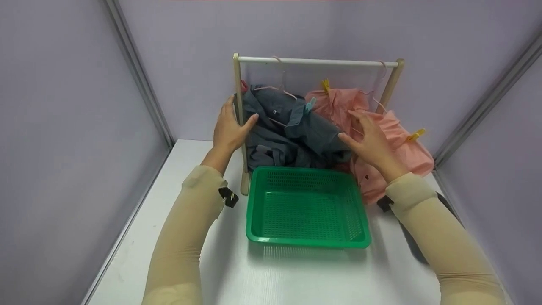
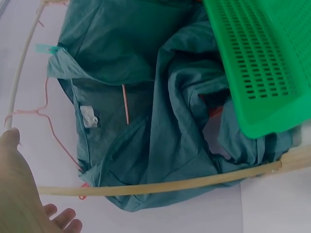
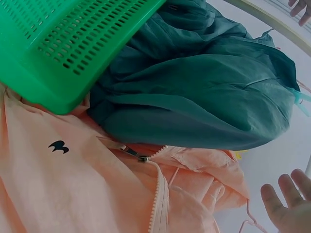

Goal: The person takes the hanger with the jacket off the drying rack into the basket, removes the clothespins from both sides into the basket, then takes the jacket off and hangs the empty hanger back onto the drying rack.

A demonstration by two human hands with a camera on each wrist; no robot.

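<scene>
A small rack with a white bar [image 1: 317,62] and wooden posts stands at the back of the white table [image 1: 296,279]. A grey-teal garment [image 1: 292,131] hangs on a pink hanger [image 1: 279,80] at its left. On the right hangs a pink garment [image 1: 406,152]. My left hand [image 1: 233,123] is open at the left post [image 1: 238,84], thumb toward the grey garment [image 2: 165,121]. My right hand [image 1: 368,135] hovers open with spread fingers [image 3: 286,204] over the pink garment [image 3: 73,184], thumb near the grey one [image 3: 204,97]. An empty green basket [image 1: 307,242] sits in front of the rack.
Yellow clothespins [image 1: 325,84] [image 1: 416,134] sit on the pink garment, and a teal clip [image 1: 310,103] on the grey one. Lilac walls close in on three sides, with metal wall strips [image 1: 139,76] at the corners. Bare table lies in front of the basket.
</scene>
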